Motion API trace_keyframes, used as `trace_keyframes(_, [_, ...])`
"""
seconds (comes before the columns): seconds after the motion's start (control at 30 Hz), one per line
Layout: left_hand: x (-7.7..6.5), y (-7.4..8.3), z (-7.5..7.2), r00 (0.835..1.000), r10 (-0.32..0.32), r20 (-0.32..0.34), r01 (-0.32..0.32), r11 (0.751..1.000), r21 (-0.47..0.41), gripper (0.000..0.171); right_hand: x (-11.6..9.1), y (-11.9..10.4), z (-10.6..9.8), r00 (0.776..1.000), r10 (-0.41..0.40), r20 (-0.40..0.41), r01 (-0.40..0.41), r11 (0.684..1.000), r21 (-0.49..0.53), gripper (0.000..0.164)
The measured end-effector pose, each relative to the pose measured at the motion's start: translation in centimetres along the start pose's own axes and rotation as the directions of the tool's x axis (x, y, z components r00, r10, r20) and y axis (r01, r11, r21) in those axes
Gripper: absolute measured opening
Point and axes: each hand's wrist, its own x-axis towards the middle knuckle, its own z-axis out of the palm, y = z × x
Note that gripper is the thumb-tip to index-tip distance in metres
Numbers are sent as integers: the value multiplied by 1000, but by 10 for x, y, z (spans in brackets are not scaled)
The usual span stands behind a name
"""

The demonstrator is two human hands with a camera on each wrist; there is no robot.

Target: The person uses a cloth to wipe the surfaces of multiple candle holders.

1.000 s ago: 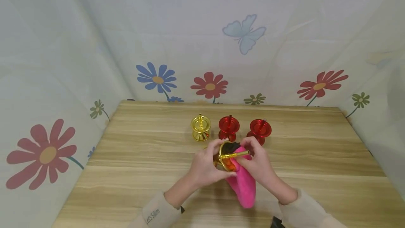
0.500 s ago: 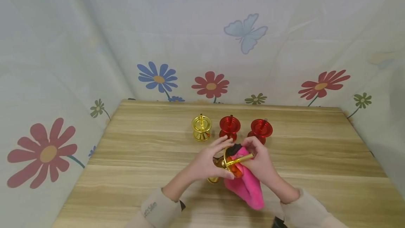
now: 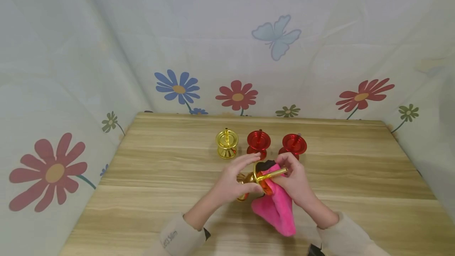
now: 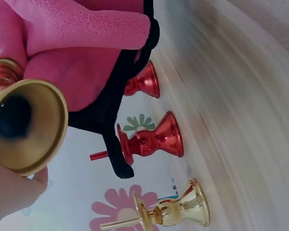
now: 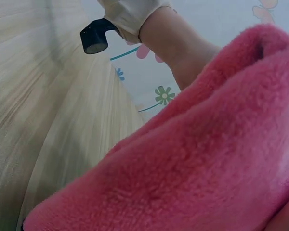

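Note:
My left hand (image 3: 227,185) holds a shiny gold candle holder (image 3: 250,177) by its dish, fingers over the rim and thumb beneath. The holder is tipped on its side above the table, its long spike pointing right. In the left wrist view its hollow base (image 4: 50,115) faces the camera. My right hand (image 3: 296,179) pinches a fluffy pink cloth (image 3: 281,210) with dark edging, bunched against the inside of the dish. The rest of the cloth hangs down. In the right wrist view the cloth (image 5: 183,159) covers most of the picture and hides the holder.
Behind my hands stand another gold candle holder (image 3: 226,140) and two red candle holders, one in the middle (image 3: 258,140) and one at right (image 3: 295,144). The wooden table (image 3: 160,169) meets a white curtain (image 3: 202,42) printed with flowers and a butterfly.
Both hands and the held candle holder have shifted slightly right, and the holder's base now shows more to the left. The pink cloth has swung and spread a little at its lower end.

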Motion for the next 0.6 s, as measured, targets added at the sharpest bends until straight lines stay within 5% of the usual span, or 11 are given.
trace_keyframes(0.23, [2, -8, 2, 993, 53, 109, -42, 995, -95, 69, -2, -5, -1, 1000, -4, 23, 5, 999, -52, 31])
trace_keyframes(0.37, [4, -12, 3, 989, 35, 143, -14, 989, -147, 67, -2, -6, -1, 1000, -20, 25, 21, 998, -58, 31])
trace_keyframes(0.43, [4, -11, 5, 998, 10, 69, 0, 991, -136, 64, -1, -6, -2, 1000, -3, 1, 3, 999, -47, 31])
trace_keyframes(0.5, [2, -9, 10, 997, 52, -60, -58, 995, -87, 59, 0, -5, -3, 999, 25, -34, -26, 999, -33, 31])
trace_keyframes(0.6, [-1, -7, 19, 946, 225, -234, -204, 973, 111, 47, 2, -6, -4, 995, 65, -79, -66, 998, -16, 31])
